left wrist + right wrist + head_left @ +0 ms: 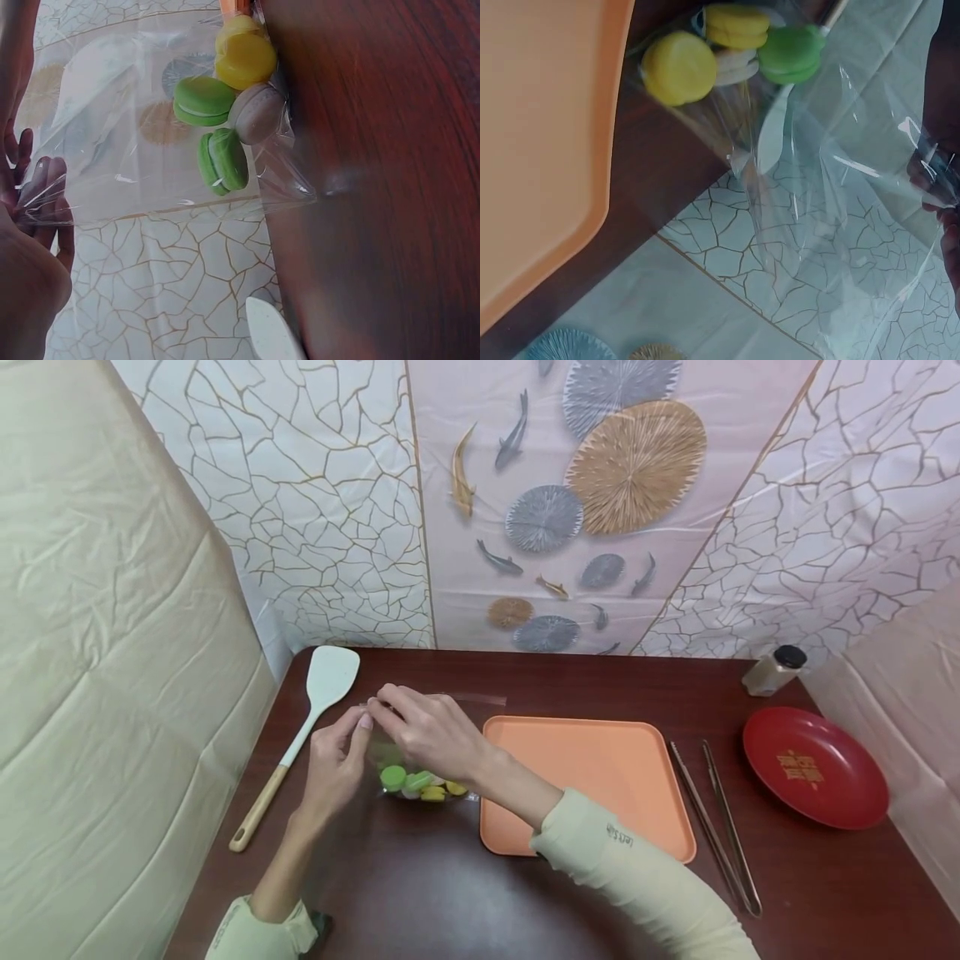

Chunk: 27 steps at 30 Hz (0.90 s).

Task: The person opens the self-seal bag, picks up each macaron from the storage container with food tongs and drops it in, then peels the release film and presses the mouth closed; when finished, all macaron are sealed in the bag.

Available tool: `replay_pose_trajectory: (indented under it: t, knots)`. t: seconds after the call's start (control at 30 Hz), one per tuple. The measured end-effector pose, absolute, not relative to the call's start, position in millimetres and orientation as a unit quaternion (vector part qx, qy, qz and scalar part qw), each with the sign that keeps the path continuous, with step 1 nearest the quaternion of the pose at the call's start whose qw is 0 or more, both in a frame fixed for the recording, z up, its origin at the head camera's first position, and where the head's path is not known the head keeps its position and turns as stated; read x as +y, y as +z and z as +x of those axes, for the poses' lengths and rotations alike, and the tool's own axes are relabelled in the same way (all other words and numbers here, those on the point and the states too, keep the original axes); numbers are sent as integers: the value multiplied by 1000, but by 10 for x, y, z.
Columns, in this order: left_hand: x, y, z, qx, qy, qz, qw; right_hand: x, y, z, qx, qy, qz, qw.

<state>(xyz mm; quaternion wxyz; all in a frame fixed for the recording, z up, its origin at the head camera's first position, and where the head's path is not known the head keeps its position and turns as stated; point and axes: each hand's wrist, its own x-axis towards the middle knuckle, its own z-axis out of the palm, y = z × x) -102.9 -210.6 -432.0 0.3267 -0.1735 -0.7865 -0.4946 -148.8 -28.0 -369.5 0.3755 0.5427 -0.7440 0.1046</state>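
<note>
Coloured macarons (223, 161) sit inside a clear bag (127, 187) whose top the left hand (333, 768) and right hand (435, 735) pinch between their fingers, though I cannot tell whether it's sealed.

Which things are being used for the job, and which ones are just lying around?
Probably part of the job:
- left hand and right hand, both at the bag's top
- clear bag
- macaron-like pieces inside it

Seemingly just lying about:
- spatula
- orange tray, though it might be needed
- tongs
- red plate
- black-lidded jar
</note>
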Motion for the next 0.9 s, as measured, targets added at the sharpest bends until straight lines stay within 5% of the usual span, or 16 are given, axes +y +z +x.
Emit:
replay_pose_trajectory:
  t: [0.43, 0.9]
  knots:
    - [-2129, -4352, -1058, -788, -448, -196, 373, -303, -3653, -1586, -711, 95, 582, 382]
    - [-2148, -4362, -1088, -770, -457, -227, 383, -310, -3679, -1579, -744, 253, 552, 279]
